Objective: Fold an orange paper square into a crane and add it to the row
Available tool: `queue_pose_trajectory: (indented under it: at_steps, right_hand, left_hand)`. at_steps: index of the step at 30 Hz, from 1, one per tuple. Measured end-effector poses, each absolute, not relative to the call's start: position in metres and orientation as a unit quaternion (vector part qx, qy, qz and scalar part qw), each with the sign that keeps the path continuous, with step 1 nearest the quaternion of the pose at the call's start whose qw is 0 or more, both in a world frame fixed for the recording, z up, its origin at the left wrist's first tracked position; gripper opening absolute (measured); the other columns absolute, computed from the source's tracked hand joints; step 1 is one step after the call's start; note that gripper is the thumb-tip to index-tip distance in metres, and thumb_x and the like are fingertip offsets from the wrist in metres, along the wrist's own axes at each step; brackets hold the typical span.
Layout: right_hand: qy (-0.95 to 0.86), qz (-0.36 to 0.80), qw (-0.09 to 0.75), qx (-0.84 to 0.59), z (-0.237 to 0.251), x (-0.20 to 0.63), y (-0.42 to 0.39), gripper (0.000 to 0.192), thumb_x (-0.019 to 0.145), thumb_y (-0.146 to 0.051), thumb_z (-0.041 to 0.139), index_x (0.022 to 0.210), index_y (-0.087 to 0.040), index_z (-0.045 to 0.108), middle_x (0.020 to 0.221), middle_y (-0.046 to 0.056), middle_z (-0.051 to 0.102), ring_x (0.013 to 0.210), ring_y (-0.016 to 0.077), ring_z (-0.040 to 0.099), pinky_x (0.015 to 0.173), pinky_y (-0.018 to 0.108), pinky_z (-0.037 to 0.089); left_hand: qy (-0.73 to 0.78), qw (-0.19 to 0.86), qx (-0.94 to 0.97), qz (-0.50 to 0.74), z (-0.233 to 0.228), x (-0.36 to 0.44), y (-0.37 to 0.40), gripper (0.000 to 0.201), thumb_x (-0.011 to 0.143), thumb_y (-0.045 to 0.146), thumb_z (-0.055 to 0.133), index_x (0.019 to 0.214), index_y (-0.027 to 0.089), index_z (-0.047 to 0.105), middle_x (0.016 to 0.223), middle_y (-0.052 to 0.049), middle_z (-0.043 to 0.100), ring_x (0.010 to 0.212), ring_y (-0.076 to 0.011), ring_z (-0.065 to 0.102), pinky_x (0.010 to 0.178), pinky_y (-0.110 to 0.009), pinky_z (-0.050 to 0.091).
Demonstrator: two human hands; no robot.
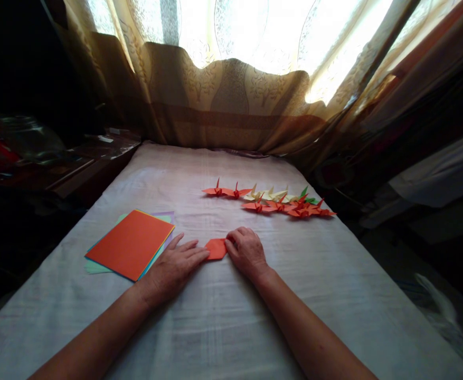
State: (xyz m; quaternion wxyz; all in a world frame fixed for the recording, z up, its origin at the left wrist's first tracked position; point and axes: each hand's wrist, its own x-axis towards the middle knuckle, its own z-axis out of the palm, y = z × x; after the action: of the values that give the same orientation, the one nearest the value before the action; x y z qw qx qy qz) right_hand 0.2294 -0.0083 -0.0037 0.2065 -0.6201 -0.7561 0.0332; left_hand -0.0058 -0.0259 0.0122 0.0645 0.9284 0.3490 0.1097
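A small folded piece of orange origami paper [216, 249] lies flat on the white sheet between my two hands. My left hand [178, 262] rests palm down with its fingers spread, the fingertips touching the paper's left edge. At the right edge, my right hand [247, 251] has its fingers curled, thumb and fingertips pinching the paper. Just left of my left hand is a stack of coloured paper sheets [131, 244], orange on top, with yellow, blue, green and purple edges showing.
Several folded paper cranes [281, 206], orange, cream and green, stand in rows at the back right of the sheet-covered surface [231, 327]. A dark wooden table [96, 153] with a glass jar [29, 138] borders the left. Patterned curtains [231, 95] hang behind.
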Motion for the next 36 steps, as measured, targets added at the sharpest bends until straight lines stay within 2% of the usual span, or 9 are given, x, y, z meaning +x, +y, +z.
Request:
queue_pose_trajectory:
  at_steps: [3,6,9,12,19,26,30,33,36]
  right_hand:
    - [-0.739,0.033,0.209,-0.64,-0.005,0.23,-0.016,0.015,0.092,-0.026,0.056,0.092,-0.022,0.07,0.096,0.008,0.069,0.093,0.0225,0.059,0.087,0.034,0.041]
    - [-0.757,0.011,0.218,-0.616,-0.002,0.227,-0.023,0.027,0.095,-0.025,0.049,0.115,-0.021,0.067,0.123,0.011,0.066,0.117,0.0263,0.054,0.099,0.04,0.037]
    - [-0.833,0.012,0.193,-0.518,-0.001,0.221,-0.033,0.041,0.097,-0.027,0.047,0.137,-0.023,0.054,0.145,0.008,0.052,0.141,0.0271,0.036,0.115,0.047,0.021]
    - [-0.877,0.058,0.136,-0.457,-0.003,0.217,-0.043,0.05,0.097,-0.037,0.048,0.146,-0.026,0.044,0.151,0.006,0.045,0.144,0.0259,0.031,0.12,0.052,0.012]
    - [-0.845,0.111,0.059,-0.52,-0.004,0.239,-0.046,0.062,0.098,-0.048,0.044,0.152,-0.022,0.032,0.158,0.009,0.028,0.147,0.0256,0.025,0.12,0.054,0.008]
    - [-0.83,0.112,0.05,-0.544,-0.004,0.248,-0.046,0.062,0.098,-0.05,0.043,0.152,-0.022,0.032,0.159,0.009,0.025,0.148,0.026,0.023,0.12,0.055,0.008]
    - [-0.827,0.114,0.041,-0.549,-0.003,0.244,-0.046,0.064,0.098,-0.051,0.043,0.152,-0.02,0.032,0.159,0.009,0.025,0.148,0.0263,0.023,0.12,0.055,0.009]
    - [-0.825,0.107,0.039,-0.554,-0.003,0.243,-0.046,0.064,0.097,-0.051,0.044,0.152,-0.019,0.033,0.158,0.01,0.026,0.147,0.0272,0.024,0.119,0.056,0.011]
    - [-0.824,0.091,0.043,-0.558,-0.005,0.243,-0.048,0.063,0.098,-0.051,0.043,0.152,-0.02,0.033,0.158,0.009,0.026,0.147,0.0268,0.025,0.119,0.054,0.014]
  left_hand:
    - [0.363,0.056,0.927,0.068,0.005,-0.008,-0.035,0.045,0.099,0.038,0.046,0.141,0.023,0.05,0.143,-0.007,0.055,0.138,-0.0291,0.043,0.117,-0.053,0.019]
    - [0.372,0.058,0.926,0.036,-0.002,-0.008,-0.045,0.07,0.093,0.062,0.044,0.151,0.022,0.036,0.154,-0.011,0.039,0.143,-0.0293,0.034,0.119,-0.051,0.015]
    - [0.378,0.051,0.924,0.032,-0.007,-0.008,-0.049,0.075,0.093,0.066,0.04,0.153,0.022,0.03,0.156,-0.011,0.035,0.145,-0.0279,0.032,0.12,-0.049,0.01]
    - [0.376,0.045,0.925,0.038,-0.006,-0.008,-0.049,0.076,0.092,0.067,0.04,0.153,0.022,0.031,0.155,-0.011,0.037,0.144,-0.0279,0.032,0.12,-0.049,0.009]
    - [0.377,0.05,0.924,0.031,0.001,-0.018,-0.05,0.079,0.09,0.072,0.04,0.151,0.024,0.035,0.154,-0.01,0.039,0.143,-0.0297,0.033,0.119,-0.049,0.009]
    - [0.394,0.018,0.918,0.043,0.002,-0.04,-0.058,0.078,0.089,0.074,0.038,0.148,0.024,0.041,0.15,-0.009,0.047,0.14,-0.0289,0.039,0.119,-0.047,0.008]
    - [0.424,-0.02,0.902,0.075,0.016,-0.036,-0.057,0.067,0.093,0.071,0.034,0.129,0.021,0.062,0.133,-0.01,0.063,0.131,-0.0308,0.048,0.116,-0.051,0.018]
    - [0.478,-0.054,0.871,0.098,0.028,-0.01,-0.053,0.056,0.101,0.056,0.029,0.116,0.018,0.067,0.129,-0.01,0.066,0.127,-0.0323,0.052,0.111,-0.054,0.027]
    - [0.46,-0.044,0.879,0.117,0.023,0.029,-0.046,0.056,0.102,0.053,0.028,0.133,0.017,0.057,0.141,-0.011,0.057,0.132,-0.029,0.048,0.114,-0.05,0.026]
